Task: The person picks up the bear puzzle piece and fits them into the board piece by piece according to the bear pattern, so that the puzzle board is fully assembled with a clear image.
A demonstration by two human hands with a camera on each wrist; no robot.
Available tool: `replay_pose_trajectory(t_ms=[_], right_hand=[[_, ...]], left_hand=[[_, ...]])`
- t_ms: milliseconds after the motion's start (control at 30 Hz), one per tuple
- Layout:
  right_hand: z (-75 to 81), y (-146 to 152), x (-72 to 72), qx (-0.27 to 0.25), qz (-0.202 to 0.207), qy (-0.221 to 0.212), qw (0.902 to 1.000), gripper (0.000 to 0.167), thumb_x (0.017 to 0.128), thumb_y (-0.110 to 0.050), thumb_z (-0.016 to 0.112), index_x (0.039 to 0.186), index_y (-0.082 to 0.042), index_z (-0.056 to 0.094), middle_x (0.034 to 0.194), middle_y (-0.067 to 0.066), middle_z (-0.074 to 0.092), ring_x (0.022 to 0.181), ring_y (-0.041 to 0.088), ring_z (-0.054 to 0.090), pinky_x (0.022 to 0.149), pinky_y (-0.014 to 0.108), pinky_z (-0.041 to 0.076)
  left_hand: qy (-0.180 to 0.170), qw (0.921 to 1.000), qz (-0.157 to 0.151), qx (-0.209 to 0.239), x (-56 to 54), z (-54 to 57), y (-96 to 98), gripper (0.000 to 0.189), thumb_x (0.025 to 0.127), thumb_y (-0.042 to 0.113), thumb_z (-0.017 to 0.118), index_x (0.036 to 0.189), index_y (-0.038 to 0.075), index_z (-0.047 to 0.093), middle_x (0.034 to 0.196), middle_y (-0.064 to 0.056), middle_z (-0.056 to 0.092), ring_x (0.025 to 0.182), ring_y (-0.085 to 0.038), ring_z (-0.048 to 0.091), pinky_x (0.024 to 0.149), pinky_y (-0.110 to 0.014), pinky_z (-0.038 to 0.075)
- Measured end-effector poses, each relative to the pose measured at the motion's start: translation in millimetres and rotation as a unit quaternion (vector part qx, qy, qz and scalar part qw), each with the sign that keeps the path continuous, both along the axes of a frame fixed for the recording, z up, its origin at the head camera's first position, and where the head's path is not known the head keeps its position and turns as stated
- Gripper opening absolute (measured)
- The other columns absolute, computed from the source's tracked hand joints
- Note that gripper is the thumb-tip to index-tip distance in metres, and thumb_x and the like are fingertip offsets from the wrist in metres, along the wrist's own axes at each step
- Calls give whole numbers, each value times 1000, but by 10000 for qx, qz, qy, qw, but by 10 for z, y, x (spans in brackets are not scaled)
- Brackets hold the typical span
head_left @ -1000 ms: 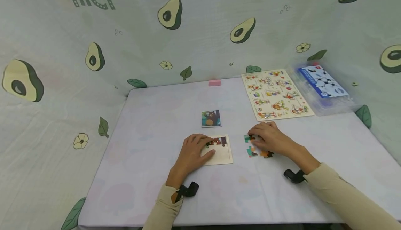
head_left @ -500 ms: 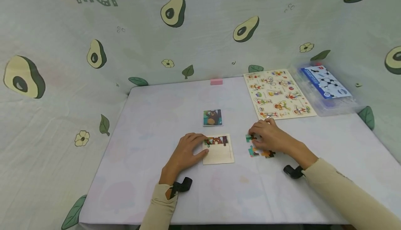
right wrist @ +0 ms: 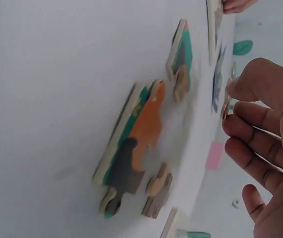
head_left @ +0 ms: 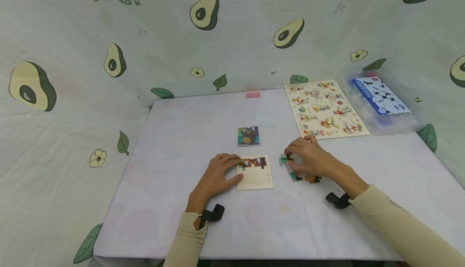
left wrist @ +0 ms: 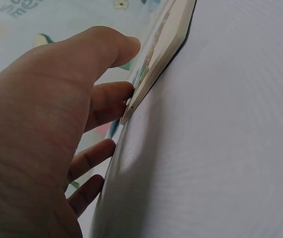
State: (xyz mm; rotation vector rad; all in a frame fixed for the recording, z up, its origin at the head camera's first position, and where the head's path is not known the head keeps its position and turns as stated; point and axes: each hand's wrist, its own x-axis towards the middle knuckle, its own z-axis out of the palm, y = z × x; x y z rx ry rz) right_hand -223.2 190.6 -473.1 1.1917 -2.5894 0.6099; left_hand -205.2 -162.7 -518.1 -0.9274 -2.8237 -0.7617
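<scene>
The wooden puzzle board (head_left: 254,181) lies before me, with bear-picture pieces (head_left: 253,162) along its far side. My left hand (head_left: 218,174) rests at its left edge, index fingertip at the far corner and thumb at the side. In the left wrist view, extended fingers (left wrist: 112,93) meet the board's edge. My right hand (head_left: 314,158) pinches a green and brown puzzle piece (head_left: 284,159) between thumb and fingers; the right wrist view shows this puzzle piece (right wrist: 226,105) nearly edge-on. Loose puzzle pieces (head_left: 313,179) lie below that hand, partly hidden by it.
A square bear picture (head_left: 248,136) lies behind the board. Farther right are a large board of figures (head_left: 325,107) and a clear plastic box (head_left: 388,125) bearing a blue and white booklet (head_left: 381,96). A pink block (head_left: 253,94) is at the table's far edge.
My left hand has drawn back leftward from over the board to its edge, uncovering more of the picture. My right hand has picked up a puzzle piece and shifted slightly left.
</scene>
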Motion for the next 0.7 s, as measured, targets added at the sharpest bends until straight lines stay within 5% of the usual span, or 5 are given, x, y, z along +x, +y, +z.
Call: replay_pose_trajectory(t_ms=[433,700], right_hand=[[74,-206,55,33,-4,-184,9998,18,85,-18,77,101,-14,72,101,-4,67,93,14,57,90,49,34],[73,-332,55,-51,147,61,9999,19,84,-18,78,102,-14,73,101,-4,67,94,16,58,90,49,35]], left_hand=[[-64,10000,-14,38,11,7,-6,45,94,44,66,136,27,64,140,6,54,132,-22,43,109,-52,32],[34,10000,-17,46,16,16,-16,44,94,44,66,135,26,65,139,5,56,131,-23,44,108,-53,34]])
